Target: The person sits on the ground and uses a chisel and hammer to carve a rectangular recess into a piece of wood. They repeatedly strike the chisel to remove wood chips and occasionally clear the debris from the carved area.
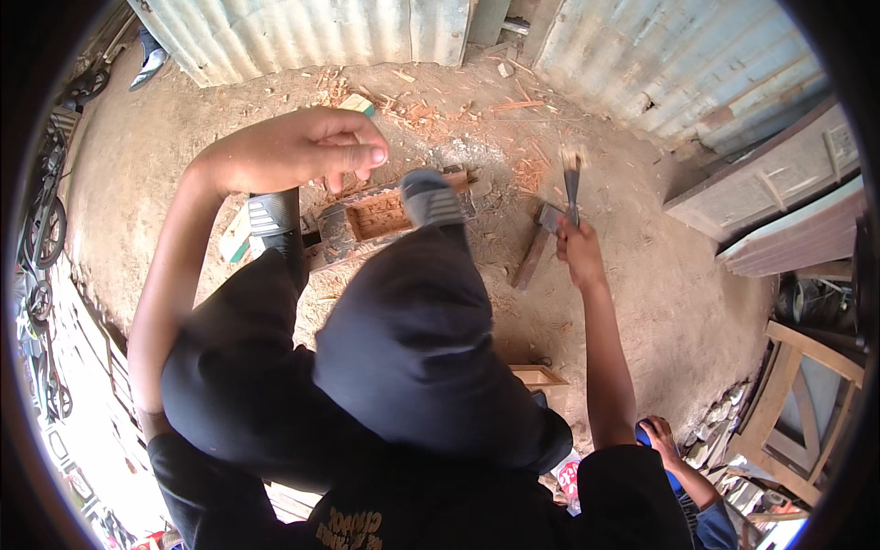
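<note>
My right hand [579,252] is closed round the lower part of a chisel [572,188]. Its dark metal socket points away from me, and its pale wooden end is blurred. Just left of that hand a hammer [532,259] with a dark head and wooden handle appears to lie on the ground; whether they touch I cannot tell. My left hand [321,151] is raised over the work, fingers loosely bent and apart, with nothing visible in it. Below it is a dark wooden block [328,231] with a rectangular hollow [378,218] holding chips. My sandalled foot [431,200] rests against the block.
Wood shavings [440,110] litter the dirt floor. Corrugated metal sheets [312,37] stand at the back. Wooden panels [779,174] lean at the right, above a wooden frame [797,412]. Another person's hand [660,438] shows at lower right. Bicycles [50,229] stand at the left.
</note>
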A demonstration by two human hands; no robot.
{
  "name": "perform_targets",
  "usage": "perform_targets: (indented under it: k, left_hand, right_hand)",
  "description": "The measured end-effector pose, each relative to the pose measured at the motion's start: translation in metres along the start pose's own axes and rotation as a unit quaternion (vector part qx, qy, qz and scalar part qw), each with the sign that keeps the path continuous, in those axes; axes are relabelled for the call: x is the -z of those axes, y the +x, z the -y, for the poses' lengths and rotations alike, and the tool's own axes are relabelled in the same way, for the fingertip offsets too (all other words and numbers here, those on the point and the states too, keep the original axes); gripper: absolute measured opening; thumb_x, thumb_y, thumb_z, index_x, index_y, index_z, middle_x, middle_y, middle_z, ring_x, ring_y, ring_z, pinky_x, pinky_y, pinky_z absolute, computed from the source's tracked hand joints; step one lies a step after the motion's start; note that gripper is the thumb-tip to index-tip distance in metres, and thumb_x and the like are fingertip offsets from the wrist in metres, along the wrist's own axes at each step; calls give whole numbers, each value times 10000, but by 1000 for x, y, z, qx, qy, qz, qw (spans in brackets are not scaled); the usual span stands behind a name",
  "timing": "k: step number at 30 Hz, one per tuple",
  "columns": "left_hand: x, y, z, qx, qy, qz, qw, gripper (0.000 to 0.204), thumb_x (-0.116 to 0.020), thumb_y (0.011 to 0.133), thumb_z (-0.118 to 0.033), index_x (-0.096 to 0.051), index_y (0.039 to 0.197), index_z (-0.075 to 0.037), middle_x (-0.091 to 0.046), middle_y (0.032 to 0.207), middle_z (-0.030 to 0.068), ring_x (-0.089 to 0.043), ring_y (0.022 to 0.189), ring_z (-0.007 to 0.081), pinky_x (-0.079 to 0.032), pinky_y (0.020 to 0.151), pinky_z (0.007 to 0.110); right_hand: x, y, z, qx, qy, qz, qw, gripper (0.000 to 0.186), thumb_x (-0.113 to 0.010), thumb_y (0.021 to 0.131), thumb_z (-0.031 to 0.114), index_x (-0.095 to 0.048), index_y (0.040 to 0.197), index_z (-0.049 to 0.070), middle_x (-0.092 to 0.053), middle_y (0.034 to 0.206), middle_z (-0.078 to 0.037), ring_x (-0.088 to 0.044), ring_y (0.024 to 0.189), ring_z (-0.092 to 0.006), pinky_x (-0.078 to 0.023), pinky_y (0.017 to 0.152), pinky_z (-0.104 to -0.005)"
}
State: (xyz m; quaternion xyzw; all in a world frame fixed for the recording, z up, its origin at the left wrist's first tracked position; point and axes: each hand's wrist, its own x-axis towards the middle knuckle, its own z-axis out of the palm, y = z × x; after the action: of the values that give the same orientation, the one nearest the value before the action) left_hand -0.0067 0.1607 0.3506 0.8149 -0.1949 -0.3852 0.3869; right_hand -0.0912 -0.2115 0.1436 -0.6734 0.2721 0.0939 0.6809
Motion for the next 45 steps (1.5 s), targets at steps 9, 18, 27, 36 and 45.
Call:
perform_targets:
  k: [9,18,27,36,45]
  left_hand:
    - [6,7,25,34,-14,-2,999,354,-536,901,-329,-535,1087,-28,-593,904,30,-545,794,98,-455,743,249]
    - [9,12,20,63,-9,12,998,388,-544,891,-357,-531,1100,-30,-587,890,41,-538,823,112,-442,758,248]
    - [-5,40,5,1,51,30,998,395,-533,894,-343,-525,1117,-17,-585,915,60,-539,860,120,-435,768,259]
    - [0,39,-11,-25,27,11,999,369,-508,912,-325,-513,1131,-29,-572,927,50,-527,810,113,-434,740,256]
    - [-3,38,-1,-18,44,3,999,385,-520,892,-391,-537,1092,-63,-579,915,21,-537,802,112,-425,708,235]
  right_hand:
    - [-51,20,-73,-62,12,83,995,114,-436,907,146,-471,946,45,-400,647,13,-361,475,-64,-320,407,-223]
    - [-117,98,-97,295,-207,-62,931,262,-417,938,233,-487,932,-20,-524,697,-121,-518,518,-188,-429,473,-331]
    - [-61,98,-151,211,-473,-15,855,322,-408,906,259,-517,871,-42,-572,774,-295,-555,764,-466,-437,670,-514]
    - [-99,105,-124,169,-329,-150,917,319,-415,908,247,-489,981,-54,-575,728,-282,-567,744,-466,-451,652,-507]
    - [-110,84,-55,231,-343,-108,904,335,-402,920,268,-534,853,-32,-596,749,-259,-590,737,-433,-471,673,-496]
